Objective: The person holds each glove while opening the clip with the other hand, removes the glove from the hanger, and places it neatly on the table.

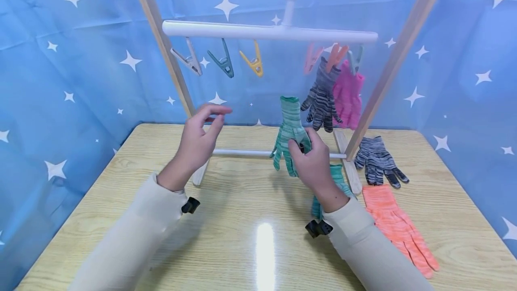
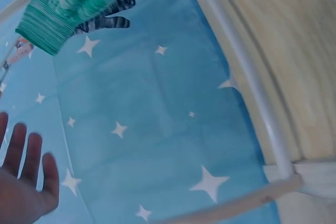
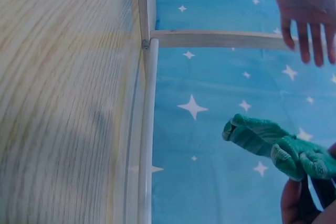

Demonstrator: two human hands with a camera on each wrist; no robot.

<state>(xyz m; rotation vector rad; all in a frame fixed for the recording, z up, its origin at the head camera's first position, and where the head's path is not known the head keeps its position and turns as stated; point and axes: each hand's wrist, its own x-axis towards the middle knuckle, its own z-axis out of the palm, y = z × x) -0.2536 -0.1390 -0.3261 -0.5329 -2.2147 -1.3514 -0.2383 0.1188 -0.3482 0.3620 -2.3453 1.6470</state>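
Observation:
My right hand (image 1: 319,167) pinches a green striped glove (image 1: 291,113) between thumb and fingers, holding it up in front of the rack with its ribbed cuff at the top. In the left wrist view the same glove (image 2: 79,3) overlaps the hanging ones. My left hand (image 1: 200,136) is raised to the left of it and holds nothing; its fingers look straight and loose in the left wrist view. Above the hands, a grey, a dark green and a yellow clothespin (image 1: 254,63) hang from the white bar (image 1: 266,30) with nothing in them.
At the bar's right, clothespins hold a black-and-grey glove (image 1: 323,95) and a pink glove (image 1: 348,95); a pink clothespin (image 1: 312,59) hangs beside them. On the table (image 1: 133,183) lie a dark striped glove (image 1: 377,160), an orange glove (image 1: 397,226) and a teal glove (image 1: 338,175) partly under my right arm.

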